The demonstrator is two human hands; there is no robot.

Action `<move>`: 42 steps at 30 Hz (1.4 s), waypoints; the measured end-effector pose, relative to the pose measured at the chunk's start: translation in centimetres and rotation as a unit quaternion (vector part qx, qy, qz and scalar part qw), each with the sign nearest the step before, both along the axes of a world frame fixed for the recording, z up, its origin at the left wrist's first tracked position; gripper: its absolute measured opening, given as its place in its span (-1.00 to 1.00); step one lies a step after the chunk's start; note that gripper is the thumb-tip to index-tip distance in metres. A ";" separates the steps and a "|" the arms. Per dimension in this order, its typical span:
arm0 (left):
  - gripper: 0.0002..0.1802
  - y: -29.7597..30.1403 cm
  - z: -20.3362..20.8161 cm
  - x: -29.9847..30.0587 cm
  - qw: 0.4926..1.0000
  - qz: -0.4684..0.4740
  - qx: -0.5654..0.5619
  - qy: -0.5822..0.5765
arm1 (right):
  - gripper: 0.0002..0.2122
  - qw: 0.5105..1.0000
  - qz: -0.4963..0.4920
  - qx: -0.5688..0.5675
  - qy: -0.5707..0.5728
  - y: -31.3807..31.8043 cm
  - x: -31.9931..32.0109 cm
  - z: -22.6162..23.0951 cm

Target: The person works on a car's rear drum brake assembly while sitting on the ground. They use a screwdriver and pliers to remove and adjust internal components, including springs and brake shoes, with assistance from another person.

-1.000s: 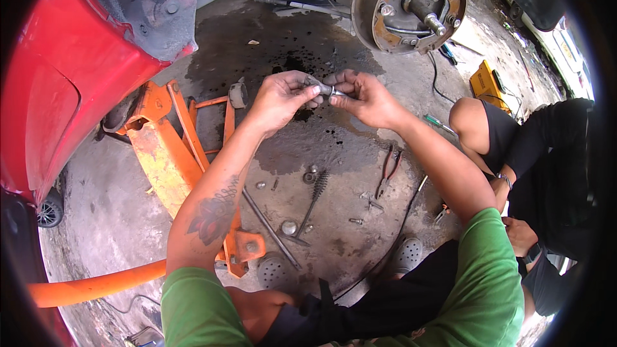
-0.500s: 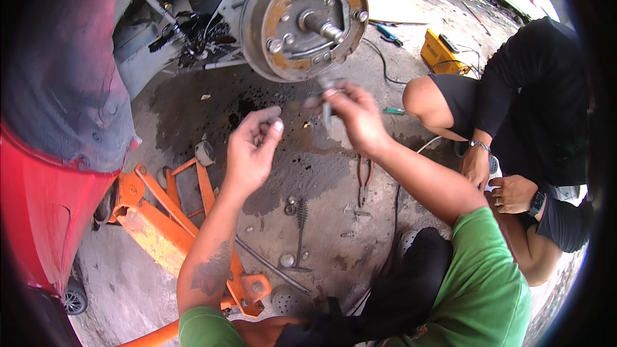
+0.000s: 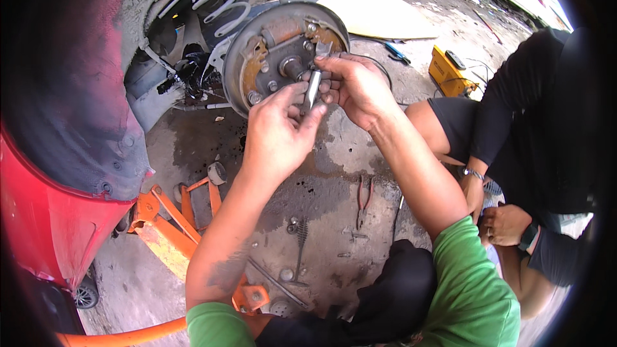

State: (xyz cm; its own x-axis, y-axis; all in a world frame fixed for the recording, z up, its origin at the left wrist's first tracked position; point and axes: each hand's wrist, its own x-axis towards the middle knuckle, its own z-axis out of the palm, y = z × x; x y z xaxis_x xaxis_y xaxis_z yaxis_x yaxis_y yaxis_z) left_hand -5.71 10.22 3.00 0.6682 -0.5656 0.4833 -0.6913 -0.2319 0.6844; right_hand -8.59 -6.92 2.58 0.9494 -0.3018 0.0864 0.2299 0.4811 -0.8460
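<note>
In front of the rusty drum brake assembly (image 3: 239, 77), both my hands hold one small metal piece. It looks like a brake adjuster (image 3: 313, 87), with a shiny shaft and a forked upper end. My left hand (image 3: 281, 130) pinches the lower end of the shaft between thumb and fingers. Higher up, my right hand (image 3: 353, 87) grips it below the fork, thumb on top. My fingers hide part of the piece. Just behind them the hub spindle (image 3: 292, 67) sticks out from the backing plate, partly covered by my hands.
An orange floor jack (image 3: 168, 244) stands at left beside the red car body (image 3: 45, 218). Pliers (image 3: 364, 202) and a wire brush (image 3: 301, 244) lie on the ground below my hands. A person in black (image 3: 533, 128) crouches at right near a yellow case (image 3: 450, 72).
My hands were apart, with the metal piece in the right one. Now they have come together at the brake, and the left hand has taken hold too. My view has shifted slightly.
</note>
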 end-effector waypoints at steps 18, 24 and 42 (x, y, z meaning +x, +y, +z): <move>-0.76 2.4 -1.2 3.6 0.961 0.019 -0.079 -0.263 | -0.80 0.999 -0.015 -0.035 0.035 0.5 2.1 0.5; -0.66 2.5 -1.6 4.8 0.923 0.002 -0.065 -0.380 | -0.76 0.992 -0.094 -0.068 0.043 1.2 2.1 0.5; -0.66 3.2 -1.0 4.6 0.897 0.128 -0.041 -0.422 | -0.80 0.988 -0.062 -0.138 -0.011 0.0 2.6 -1.2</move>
